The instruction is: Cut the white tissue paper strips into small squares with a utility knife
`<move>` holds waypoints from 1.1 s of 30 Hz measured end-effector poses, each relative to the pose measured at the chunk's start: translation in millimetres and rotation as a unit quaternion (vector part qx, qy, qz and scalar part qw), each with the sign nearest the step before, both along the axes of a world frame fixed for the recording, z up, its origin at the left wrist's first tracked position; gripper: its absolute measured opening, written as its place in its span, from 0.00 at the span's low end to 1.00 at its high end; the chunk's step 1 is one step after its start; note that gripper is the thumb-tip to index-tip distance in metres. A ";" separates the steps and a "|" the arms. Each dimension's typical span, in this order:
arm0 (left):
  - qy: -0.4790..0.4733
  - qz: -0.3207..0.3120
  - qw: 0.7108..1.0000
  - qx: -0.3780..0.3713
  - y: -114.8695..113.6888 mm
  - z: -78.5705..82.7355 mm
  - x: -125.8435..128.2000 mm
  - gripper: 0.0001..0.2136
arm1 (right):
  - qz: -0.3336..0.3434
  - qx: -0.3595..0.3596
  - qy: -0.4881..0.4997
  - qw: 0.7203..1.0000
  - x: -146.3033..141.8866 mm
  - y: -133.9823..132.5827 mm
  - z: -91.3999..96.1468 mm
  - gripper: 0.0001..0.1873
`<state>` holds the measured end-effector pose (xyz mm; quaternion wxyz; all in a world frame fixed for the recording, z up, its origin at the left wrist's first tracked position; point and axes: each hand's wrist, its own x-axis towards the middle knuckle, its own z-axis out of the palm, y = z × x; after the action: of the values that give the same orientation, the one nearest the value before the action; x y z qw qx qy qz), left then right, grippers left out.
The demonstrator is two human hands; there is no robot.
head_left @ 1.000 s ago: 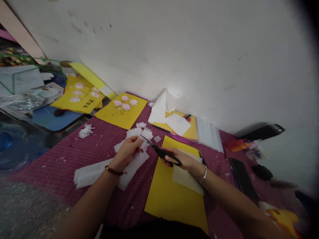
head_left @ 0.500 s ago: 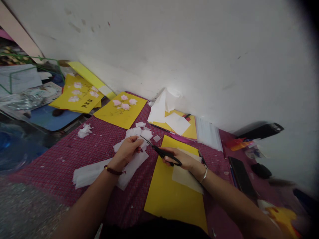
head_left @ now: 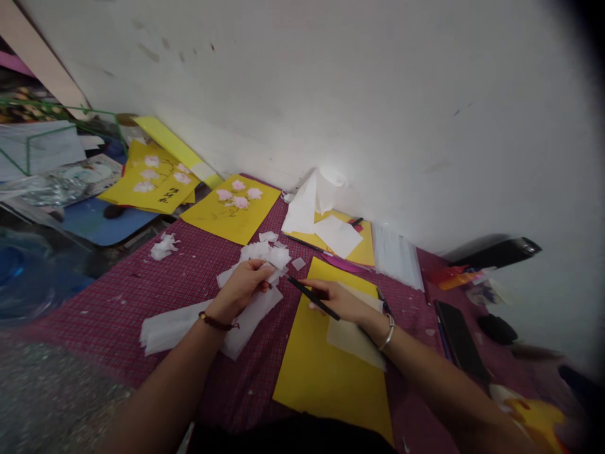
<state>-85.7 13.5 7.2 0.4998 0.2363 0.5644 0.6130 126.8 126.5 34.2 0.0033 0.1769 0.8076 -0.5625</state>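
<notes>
My left hand [head_left: 246, 284] is pinched closed on a small white tissue paper piece [head_left: 268, 272], its fingertips partly hiding it. A loose pile of cut white tissue squares [head_left: 255, 250] lies just beyond those fingers. My right hand [head_left: 341, 301] grips black-handled scissors [head_left: 312, 297], turned edge-on with the tip toward my left hand and apart from the paper. Folded white tissue strips [head_left: 172, 328] lie beneath and beside my left wrist. Under my right hand is a yellow sheet [head_left: 326, 384] with a pale translucent sheet [head_left: 352, 343] on it.
Yellow cards with pink paper flowers [head_left: 231, 208] lie at the far left. White paper [head_left: 338, 235], a clear packet of white strips [head_left: 396, 255] and a dark case [head_left: 460, 340] stand along the wall side. Crumpled tissue [head_left: 164, 246] rests on the checked tablecloth [head_left: 118, 315].
The scissors have drawn back slightly from the left hand's paper and turned from flat to edge-on. My left hand has stayed almost in place.
</notes>
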 end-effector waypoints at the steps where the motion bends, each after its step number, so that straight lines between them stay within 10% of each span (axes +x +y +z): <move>1: 0.004 0.003 1.000 0.003 -0.1 -0.2 -0.3 0.10 | 0.002 0.002 0.003 1.000 -0.3 -0.5 0.0 0.34; 9: 0.072 0.080 0.994 0.035 -2.0 1.4 -13.4 0.10 | -0.013 -0.148 0.034 0.988 2.5 -1.3 -4.2 0.34; 14: 0.353 0.170 0.920 0.022 -6.7 1.0 -29.9 0.12 | -0.067 -0.272 0.063 0.958 18.0 -13.7 1.1 0.27; 18: 0.392 0.188 0.900 0.025 -10.3 8.2 -33.1 0.06 | -0.091 -0.307 0.076 0.944 45.9 -33.3 2.3 0.26; 25: 0.411 0.035 0.911 -0.013 -31.5 30.5 -16.4 0.06 | -0.094 -0.284 0.088 0.950 81.9 -63.4 -0.2 0.21; 29: 0.464 -0.062 0.880 -0.081 -43.9 20.7 -9.3 0.05 | -0.084 -0.277 0.077 0.954 86.7 -64.2 -6.6 0.22; 33: 0.398 -0.052 0.911 -0.099 -40.6 3.9 -4.7 0.06 | -0.092 -0.292 0.072 0.949 87.1 -62.8 -16.8 0.22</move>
<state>-90.4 -27.0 11.2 0.2861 0.4386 0.7614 0.3820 213.9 63.7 17.4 -0.0549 0.2006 0.5867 -0.7826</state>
